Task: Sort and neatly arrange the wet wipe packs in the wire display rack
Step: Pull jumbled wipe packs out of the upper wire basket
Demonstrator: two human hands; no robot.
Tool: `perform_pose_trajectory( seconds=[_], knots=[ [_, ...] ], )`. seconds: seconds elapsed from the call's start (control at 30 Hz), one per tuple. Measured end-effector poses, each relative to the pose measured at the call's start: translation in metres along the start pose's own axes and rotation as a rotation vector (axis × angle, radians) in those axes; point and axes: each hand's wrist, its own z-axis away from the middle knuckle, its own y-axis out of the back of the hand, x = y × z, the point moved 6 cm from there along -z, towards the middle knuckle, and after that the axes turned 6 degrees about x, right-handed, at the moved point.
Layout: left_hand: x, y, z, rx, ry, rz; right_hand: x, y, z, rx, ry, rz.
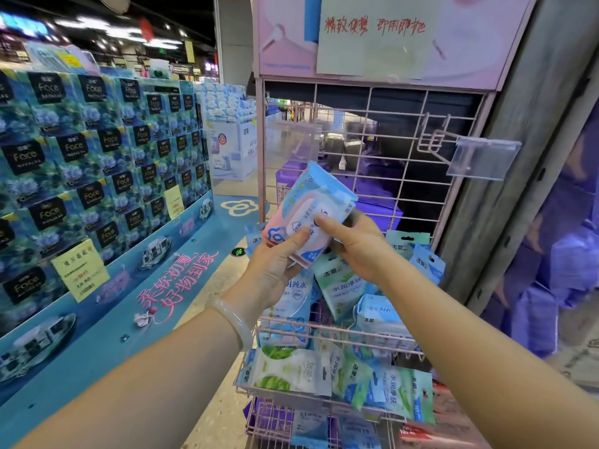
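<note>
A pink-and-blue wet wipe pack is held up, tilted, in front of the pink wire display rack. My left hand grips its lower left end, thumb on the front. My right hand holds its lower right side, thumb pressed on the label. Below the hands, the upper wire basket holds several blue and green wipe packs lying jumbled. A lower basket holds more green and blue packs.
A clear plastic price tag holder sticks out on a hook at the rack's upper right. A pink sign tops the rack. A tall display of blue tissue boxes stands left. Purple packs are stacked at right.
</note>
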Motion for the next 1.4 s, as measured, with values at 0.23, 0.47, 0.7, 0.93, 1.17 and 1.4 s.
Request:
perform_pose_trajectory(
  seconds=[0.23, 0.47, 0.7, 0.93, 1.17, 1.4],
  knots=[
    [0.004, 0.012, -0.001, 0.086, 0.041, 0.143, 0.016, 0.027, 0.001, -0.262, 0.249, 1.259],
    [0.0, 0.034, 0.002, 0.162, 0.068, 0.104, 0.059, 0.015, 0.005, -0.378, 0.148, 1.314],
    [0.006, 0.066, 0.004, 0.241, 0.043, 0.13, 0.091, 0.0, -0.006, -0.376, 0.043, 1.332],
    [0.011, 0.09, 0.011, 0.308, 0.043, 0.179, 0.069, -0.005, -0.01, -0.265, 0.174, 1.112],
    [0.006, 0.09, 0.01, 0.303, 0.077, 0.167, -0.014, 0.039, -0.025, -0.159, 0.277, 1.148],
    [-0.017, 0.052, 0.012, 0.13, 0.149, 0.059, 0.022, 0.091, -0.014, -0.116, 0.258, 1.562]
  ],
)
